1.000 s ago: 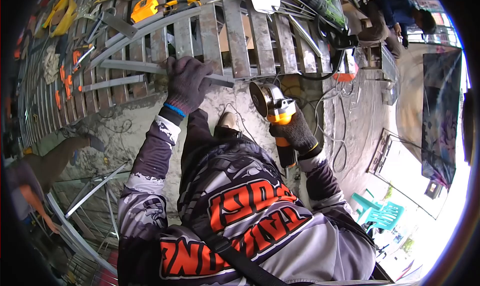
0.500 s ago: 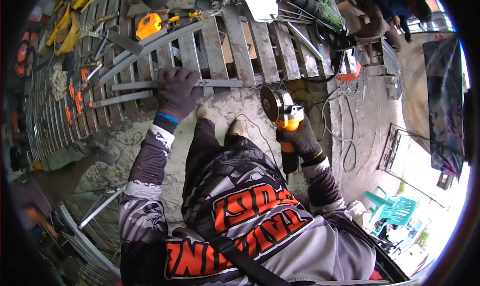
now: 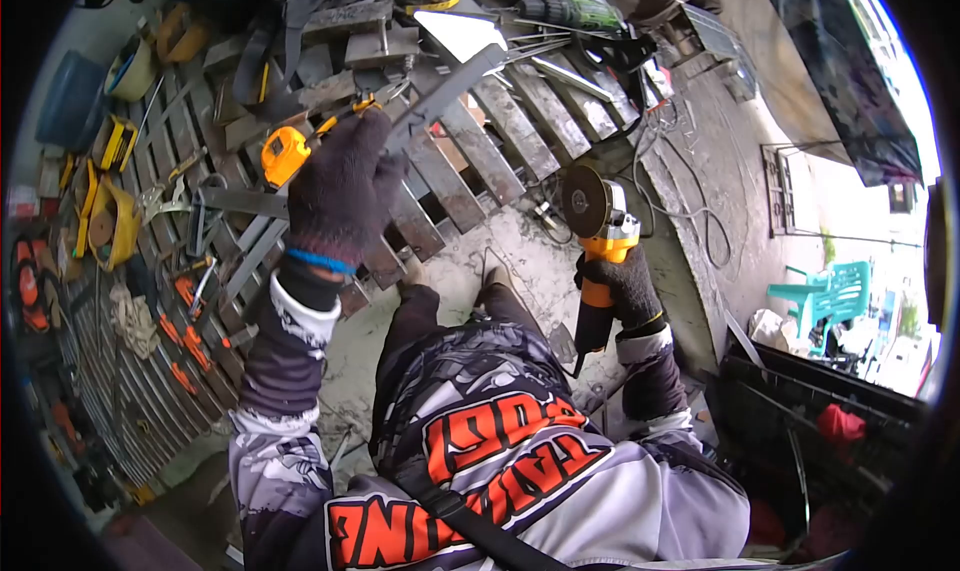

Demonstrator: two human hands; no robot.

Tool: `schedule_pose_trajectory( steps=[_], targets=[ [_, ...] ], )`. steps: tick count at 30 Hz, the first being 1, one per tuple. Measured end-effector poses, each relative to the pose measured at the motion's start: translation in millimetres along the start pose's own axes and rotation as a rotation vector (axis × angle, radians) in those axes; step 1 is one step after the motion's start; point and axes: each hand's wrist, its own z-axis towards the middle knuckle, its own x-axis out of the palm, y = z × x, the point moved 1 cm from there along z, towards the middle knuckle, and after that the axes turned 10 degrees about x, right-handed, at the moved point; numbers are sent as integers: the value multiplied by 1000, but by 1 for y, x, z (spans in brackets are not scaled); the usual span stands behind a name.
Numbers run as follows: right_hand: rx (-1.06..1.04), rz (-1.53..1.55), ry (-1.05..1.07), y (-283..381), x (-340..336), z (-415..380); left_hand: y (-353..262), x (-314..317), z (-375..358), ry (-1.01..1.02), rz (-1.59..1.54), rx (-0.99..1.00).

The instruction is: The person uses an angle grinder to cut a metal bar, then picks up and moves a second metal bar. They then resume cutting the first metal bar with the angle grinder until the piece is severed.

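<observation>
My left hand (image 3: 345, 186), in a dark glove with a blue band at the wrist, is raised over the slatted metal workbench (image 3: 495, 163). Its fingers are wrapped round a flat grey metal bar (image 3: 445, 93), which slants up and to the right. In my right hand (image 3: 628, 283), also gloved, is an orange and black angle grinder (image 3: 611, 243). The grinder's cutting disc (image 3: 586, 201) points upward, apart from the bar. A yellow tape measure (image 3: 285, 155) lies just left of my left hand.
Orange clamps (image 3: 180, 336) and a rag (image 3: 134, 321) lie on the bench's left side. Toward the back are a white sheet (image 3: 458, 37) and a green power tool (image 3: 570, 12). Loose cables (image 3: 690, 186) trail over the floor at right, with a turquoise chair (image 3: 825, 296) beyond.
My left hand has lifted the metal bar off the bench, bringing it up and tilting it. My right hand still holds the grinder. The view has swung left.
</observation>
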Motion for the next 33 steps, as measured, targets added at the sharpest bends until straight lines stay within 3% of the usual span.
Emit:
schedule_pose_trajectory(
  steps=[4,6,11,17,19,20,22,26,28,31,33],
  targets=[
    [-5,-10,-82,-14,6,-25,-27,42,-53,82,-147,26],
    [-1,-1,-91,-27,4,-32,-37,70,-76,262,-181,-193],
    [54,24,-71,-50,-3,-38,-34,121,-109,183,12,-167],
    [65,-58,13,-52,-12,-42,-21,137,-132,84,194,-90],
    [67,-85,19,-49,-11,-34,-22,129,-126,344,264,-207],
    [80,-114,20,-48,-9,-32,-25,123,-125,338,269,-219],
    [53,-141,34,-41,-2,-26,-25,120,-116,548,255,-294],
    [-6,-207,34,-34,12,-14,-37,117,-121,580,225,-296],
    [4,-215,16,-33,19,-9,-41,119,-124,469,154,-264],
    [-16,-224,4,-23,34,-6,-40,125,-123,572,97,-285],
    [41,-223,-9,-20,40,-1,-37,130,-133,485,139,-185]
  ],
)
